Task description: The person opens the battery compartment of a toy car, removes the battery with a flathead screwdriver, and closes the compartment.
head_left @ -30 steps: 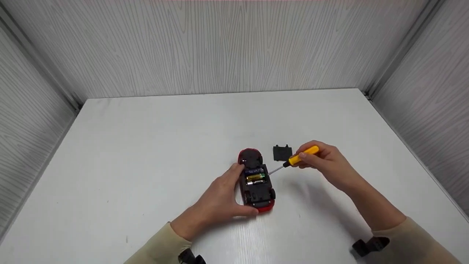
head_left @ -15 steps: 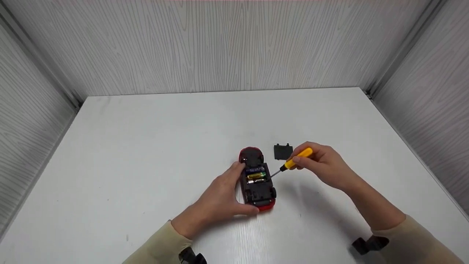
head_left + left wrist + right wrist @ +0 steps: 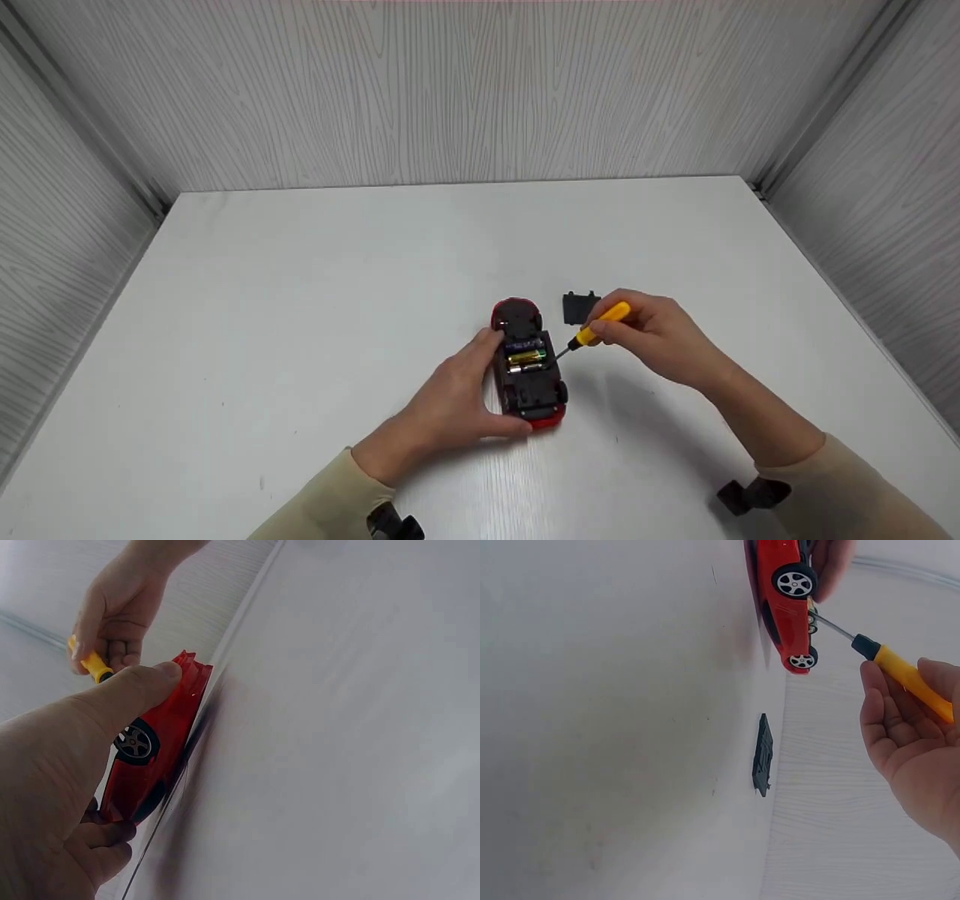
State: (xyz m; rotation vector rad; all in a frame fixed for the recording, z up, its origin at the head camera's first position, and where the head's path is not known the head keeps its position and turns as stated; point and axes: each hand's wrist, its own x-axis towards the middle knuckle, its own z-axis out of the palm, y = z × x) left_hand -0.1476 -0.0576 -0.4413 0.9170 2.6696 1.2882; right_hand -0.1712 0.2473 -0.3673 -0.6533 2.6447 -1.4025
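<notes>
A red toy car [image 3: 534,390] lies upside down on the table, its black underside up and its battery bay uncovered. Inside the bay sit several batteries [image 3: 527,358], one of them gold and green. My left hand [image 3: 450,405] grips the car along its left side, thumb at the near end and fingers toward the far end. In my right hand [image 3: 652,334] a screwdriver [image 3: 907,675] with a yellow handle is pinched. Its thin shaft slants down to the left, the tip right at the bay's right edge. In the left wrist view the car's red side [image 3: 169,716] shows beneath my thumb.
A black battery cover [image 3: 579,308] lies on the white table [image 3: 337,285] just beyond the screwdriver, partly overlapped by my right fingers in the head view. Pale wood-grain panels [image 3: 465,90] wall the table at the back and both sides.
My right hand has shifted slightly left, and the screwdriver now stands steeper, its tip nearer the battery bay's lower right edge. My left hand keeps its grip on the car.
</notes>
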